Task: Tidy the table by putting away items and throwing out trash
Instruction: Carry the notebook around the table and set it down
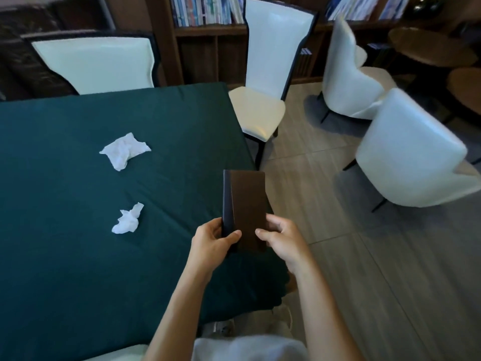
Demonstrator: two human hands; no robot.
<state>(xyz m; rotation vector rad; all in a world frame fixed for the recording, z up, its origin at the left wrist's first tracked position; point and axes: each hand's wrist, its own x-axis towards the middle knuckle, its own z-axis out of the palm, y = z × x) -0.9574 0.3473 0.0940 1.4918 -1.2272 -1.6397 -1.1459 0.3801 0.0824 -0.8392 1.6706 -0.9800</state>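
Observation:
I hold a closed brown book (247,201) with a dark spine upright over the table's right edge. My left hand (213,238) grips its lower left corner at the spine, and my right hand (281,235) grips its lower right corner. Two crumpled white tissues lie on the dark green tablecloth (65,269): a larger tissue (123,151) farther away and a smaller tissue (128,220) nearer, left of my hands.
A white chair (96,63) stands at the table's far side and a tall-backed white chair (270,71) at its far right corner. Two round white armchairs (406,152) stand on the tiled floor to the right. Bookshelves (205,11) line the back wall.

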